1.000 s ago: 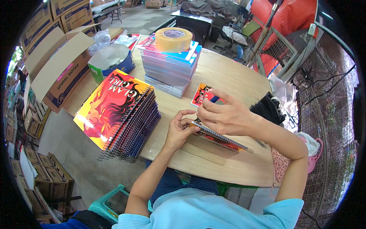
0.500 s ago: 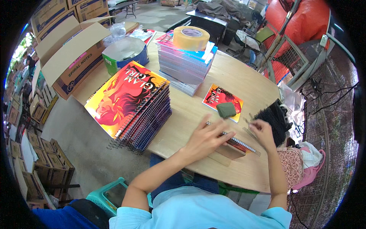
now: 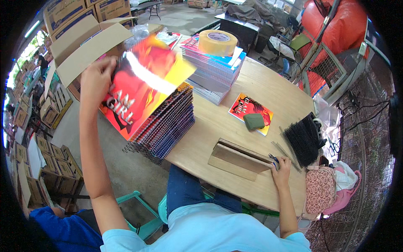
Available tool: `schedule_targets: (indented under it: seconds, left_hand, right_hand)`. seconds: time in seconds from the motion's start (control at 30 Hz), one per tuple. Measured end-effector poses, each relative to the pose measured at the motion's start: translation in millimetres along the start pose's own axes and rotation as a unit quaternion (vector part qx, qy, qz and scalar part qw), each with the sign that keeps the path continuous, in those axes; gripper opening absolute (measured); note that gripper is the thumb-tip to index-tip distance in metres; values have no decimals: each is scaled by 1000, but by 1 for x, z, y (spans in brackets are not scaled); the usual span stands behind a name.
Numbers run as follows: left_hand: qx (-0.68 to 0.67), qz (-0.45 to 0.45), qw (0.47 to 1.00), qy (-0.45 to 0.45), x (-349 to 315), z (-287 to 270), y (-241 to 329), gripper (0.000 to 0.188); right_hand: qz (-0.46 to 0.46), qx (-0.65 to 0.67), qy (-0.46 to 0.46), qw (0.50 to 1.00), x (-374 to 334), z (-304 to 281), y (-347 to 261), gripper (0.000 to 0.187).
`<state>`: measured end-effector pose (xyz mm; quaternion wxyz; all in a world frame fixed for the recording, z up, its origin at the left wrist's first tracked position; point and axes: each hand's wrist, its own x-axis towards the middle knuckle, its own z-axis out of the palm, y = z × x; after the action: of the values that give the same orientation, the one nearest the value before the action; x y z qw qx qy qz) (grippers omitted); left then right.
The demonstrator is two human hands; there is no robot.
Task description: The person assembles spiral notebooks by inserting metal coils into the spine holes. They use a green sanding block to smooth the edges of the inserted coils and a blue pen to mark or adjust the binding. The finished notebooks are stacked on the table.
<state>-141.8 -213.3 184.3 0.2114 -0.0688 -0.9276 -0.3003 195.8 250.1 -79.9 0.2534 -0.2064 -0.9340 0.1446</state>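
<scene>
My left hand (image 3: 97, 77) grips a spiral notebook (image 3: 145, 82) by its bound edge, tilted and blurred over the stack of spiral notebooks (image 3: 166, 122) on the table's left. My right hand (image 3: 282, 169) is closed around small dark-handled pliers (image 3: 273, 159), partly hidden by the fingers. Beside it, a slotted wooden holder (image 3: 233, 161) lies along the table's near edge. Loose wire coils (image 3: 285, 154) lie just right of the holder. Farther back, a dark green block (image 3: 254, 122) rests on a red-and-yellow booklet (image 3: 240, 106).
A tall stack of unbound booklets (image 3: 212, 69) carries a roll of tape (image 3: 217, 42). An open carton (image 3: 79, 56) stands at the far left. Black coils (image 3: 301, 140) and a pink patterned bag (image 3: 321, 189) line the right side. Someone in a blue shirt (image 3: 63, 231) is at lower left.
My left hand has carried the notebook from the wooden holder leftward over the stack. My right hand has moved down to the holder's right end with the pliers.
</scene>
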Motion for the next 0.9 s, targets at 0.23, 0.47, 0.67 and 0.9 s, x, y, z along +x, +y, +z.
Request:
schedule_targets:
  seconds: [0.23, 0.47, 0.67, 0.9]
  left_hand:
    - [21, 155, 984, 86, -28, 20, -19, 36]
    - [-343, 219, 876, -261, -112, 262, 132, 31]
    - [-39, 121, 864, -487, -74, 397, 176, 42]
    - [-82, 76, 906, -409, -73, 446, 169, 36]
  right_hand:
    - [12, 22, 48, 999, 12, -12, -10, 36]
    - [-93, 38, -28, 995, 128, -5, -29, 52]
    - [-74, 27, -171, 982, 158, 74, -17, 79]
    - [-22, 37, -93, 995, 145, 78, -36, 81]
